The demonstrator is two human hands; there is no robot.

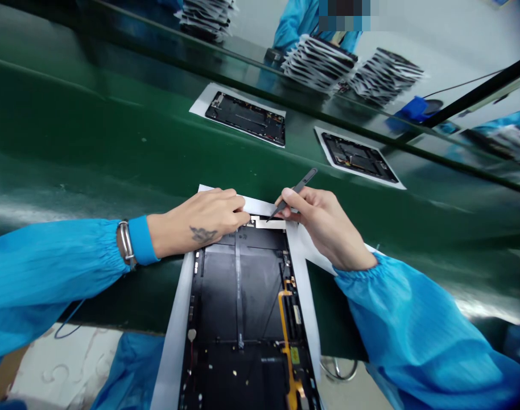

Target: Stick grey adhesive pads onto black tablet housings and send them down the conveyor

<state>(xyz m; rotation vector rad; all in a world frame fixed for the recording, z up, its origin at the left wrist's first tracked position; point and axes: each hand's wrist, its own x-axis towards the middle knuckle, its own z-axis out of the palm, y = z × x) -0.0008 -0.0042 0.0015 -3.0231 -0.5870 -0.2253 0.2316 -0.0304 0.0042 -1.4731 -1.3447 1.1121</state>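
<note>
Right hand point(324, 228): my grip is closed on black tweezers point(294, 192), tips at the panel's top edge.
Left hand point(199, 219): curled on white paper point(260, 206) above the panel; cannot tell if gripping.
Matte black panel point(243, 296): flat, yellow flex cable point(286, 341).

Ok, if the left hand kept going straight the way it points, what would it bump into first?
Probably the slim black tweezers held in the right hand. The left hand points right toward them. Depth is hard to judge here, so it might pass just above or below them.

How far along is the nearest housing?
Done-looking: two housings sit on white sheets up the green surface. In hand: right hand works tweezers at the top edge of the nearest housing, left hand on the white strip. Left: the yellow flex lower down, untouched by either hand.
</note>
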